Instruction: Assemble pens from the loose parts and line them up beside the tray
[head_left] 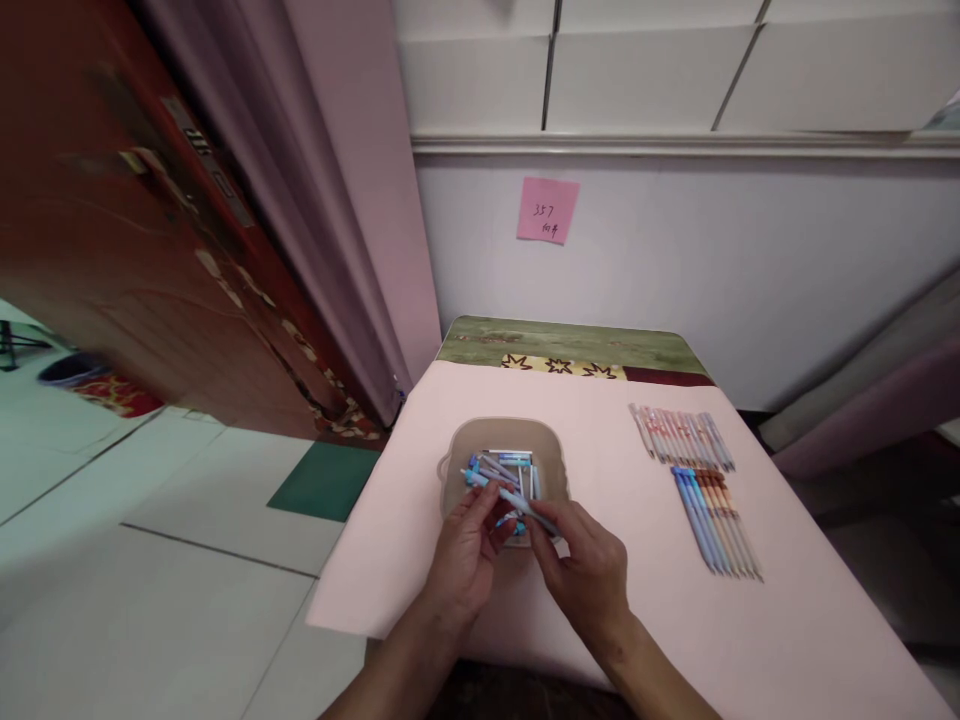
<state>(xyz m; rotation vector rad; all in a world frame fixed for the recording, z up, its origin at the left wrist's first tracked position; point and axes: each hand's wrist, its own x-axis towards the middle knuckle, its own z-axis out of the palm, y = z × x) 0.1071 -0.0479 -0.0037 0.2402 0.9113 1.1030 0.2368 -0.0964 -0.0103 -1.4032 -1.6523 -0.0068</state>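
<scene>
A light blue pen (pixel 512 497) is held slantwise over a beige plastic basket (pixel 551 450). My left hand (pixel 469 545) pinches it near its upper left part, fingers closed. At the lower right end, my right hand (pixel 583 555) grips the same pen between thumb and fingers. Beneath them, inside the basket, lie several loose blue and white pens or pen parts (pixel 516 460), partly hidden by my hands. Whether the held pen is whole or in two parts, I cannot tell.
On the pink-covered table (pixel 390 560), a row of pale pink and lilac pens (pixel 682 437) lies at the right. Nearer to me is a second row of blue and brown-topped pens (pixel 716 525). A pink note (pixel 548 210) sticks to the wall; a red-brown door (pixel 187 250) stands left.
</scene>
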